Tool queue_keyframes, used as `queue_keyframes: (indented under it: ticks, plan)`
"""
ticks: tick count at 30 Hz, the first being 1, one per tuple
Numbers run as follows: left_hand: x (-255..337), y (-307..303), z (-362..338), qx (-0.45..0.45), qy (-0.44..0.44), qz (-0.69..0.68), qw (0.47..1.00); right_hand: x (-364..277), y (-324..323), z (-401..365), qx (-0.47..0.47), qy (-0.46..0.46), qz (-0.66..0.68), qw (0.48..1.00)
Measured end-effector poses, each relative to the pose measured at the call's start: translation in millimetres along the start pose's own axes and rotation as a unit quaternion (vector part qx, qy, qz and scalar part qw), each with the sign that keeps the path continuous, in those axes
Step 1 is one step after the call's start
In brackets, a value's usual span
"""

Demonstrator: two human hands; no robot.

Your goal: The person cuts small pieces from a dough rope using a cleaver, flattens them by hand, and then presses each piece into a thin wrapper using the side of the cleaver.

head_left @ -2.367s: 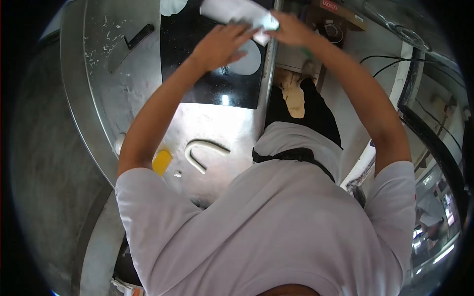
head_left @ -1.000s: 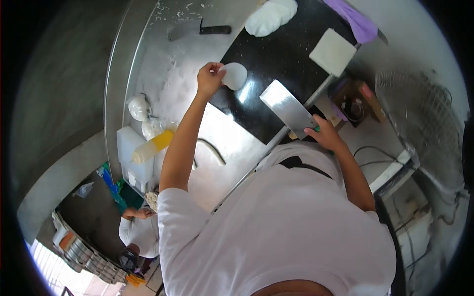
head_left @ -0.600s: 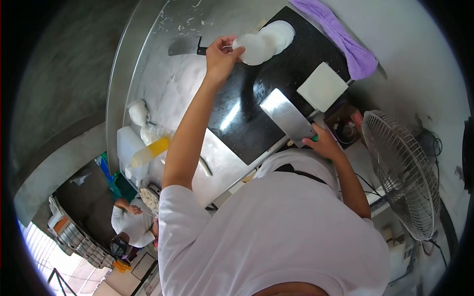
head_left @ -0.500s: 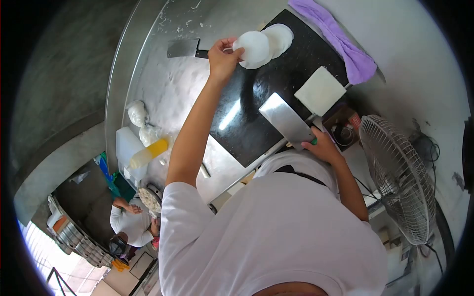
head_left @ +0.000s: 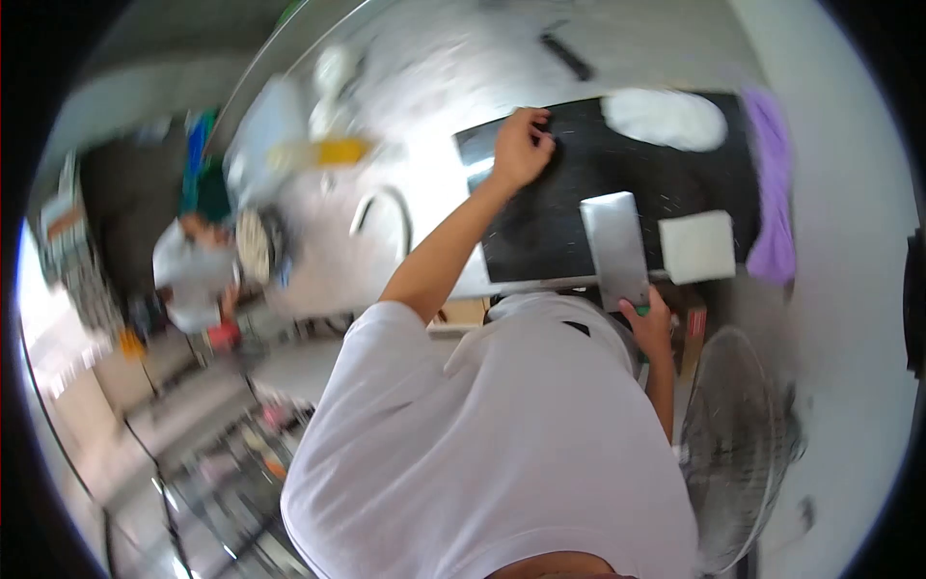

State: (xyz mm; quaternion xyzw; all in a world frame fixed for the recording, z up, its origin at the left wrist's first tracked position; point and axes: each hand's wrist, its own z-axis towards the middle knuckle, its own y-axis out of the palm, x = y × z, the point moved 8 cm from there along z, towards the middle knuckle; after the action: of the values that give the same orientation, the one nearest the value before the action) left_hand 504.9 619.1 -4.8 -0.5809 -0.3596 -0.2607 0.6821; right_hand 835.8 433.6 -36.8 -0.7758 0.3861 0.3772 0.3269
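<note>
My left hand [head_left: 524, 147] is over the left part of the black board [head_left: 550, 232], its fingers curled, with no object visible in them. Gripped by its handle, a wide-bladed cleaver [head_left: 614, 241] is in my right hand [head_left: 651, 323] at the board's front edge, the blade lying over the board. Overlapping white round sheets [head_left: 666, 119] rest at the board's back right. To the right of the blade sits a square white stack [head_left: 697, 247].
A purple cloth [head_left: 770, 183] lies along the board's right side. Another cleaver's dark handle [head_left: 566, 57] is behind the board. Left are a yellow bottle [head_left: 340, 151] and plastic bags. A fan [head_left: 738, 444] stands front right. A co-worker [head_left: 193, 270] is far left.
My left hand has let go of the white round sheet and moved away from the pile, leftward over the board. The camera view has turned. My right hand still holds the cleaver.
</note>
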Motion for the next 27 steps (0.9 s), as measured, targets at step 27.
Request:
queue_keyframes:
  ticks: [27]
  plan:
    - [-298,-379,-145,0.357,-0.093,0.007,0.929,-2,126,-36,0.147,0.079,0.069,0.983]
